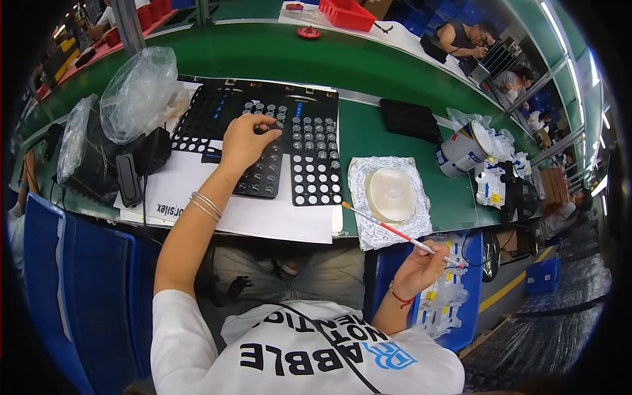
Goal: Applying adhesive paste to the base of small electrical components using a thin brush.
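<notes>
My left hand [249, 141] is over a black tray [259, 191] set with rows of small clear round pieces. Its thumb and index finger come together near the upper right of that tray; whatever is between them is too small to make out. In my right hand [420, 268] is a thin paintbrush [388, 228] with a red and white handle. The brush slants up and left, its tip close to the corner of a second black tray [317, 200], which carries clear pieces above and white discs below. A pale round dish [391, 192] rests on crumpled printed paper [422, 217].
Right on the green bench [368, 141] are a tilted paint can [464, 150] and a black pouch [409, 120]. Plastic bags [139, 92] and a black device [129, 179] lie left. A blue bin [469, 303] with white parts sits by my right arm. Co-workers are beyond.
</notes>
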